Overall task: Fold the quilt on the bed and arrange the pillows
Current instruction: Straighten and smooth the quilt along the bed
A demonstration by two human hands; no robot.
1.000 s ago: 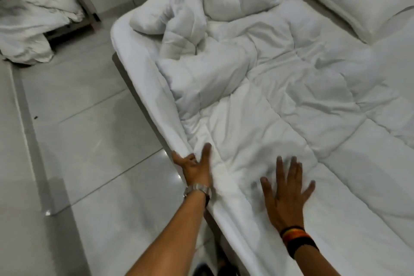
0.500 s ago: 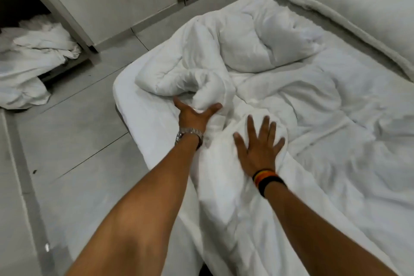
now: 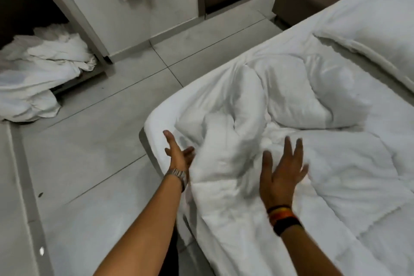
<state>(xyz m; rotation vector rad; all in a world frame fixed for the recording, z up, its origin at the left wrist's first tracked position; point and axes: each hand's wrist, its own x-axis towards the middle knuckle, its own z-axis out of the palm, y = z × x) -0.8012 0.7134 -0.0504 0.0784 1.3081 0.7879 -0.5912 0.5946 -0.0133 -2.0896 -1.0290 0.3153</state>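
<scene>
Quilt [image 3: 257,163] lies bunched at the bed's [image 3: 154,125] near corner, both hands spread, left [image 3: 178,154] beside it, right [image 3: 282,175] over it: folding barely begun, next probably grasping an edge.

The white quilt [image 3: 291,163] runs off the right and bottom edges. Beyond the quilt, a pillow [image 3: 380,36] is cut by the right edge. The left hand [image 3: 178,154] has fingertips hidden behind a quilt fold; both hands are motion-blurred.
</scene>
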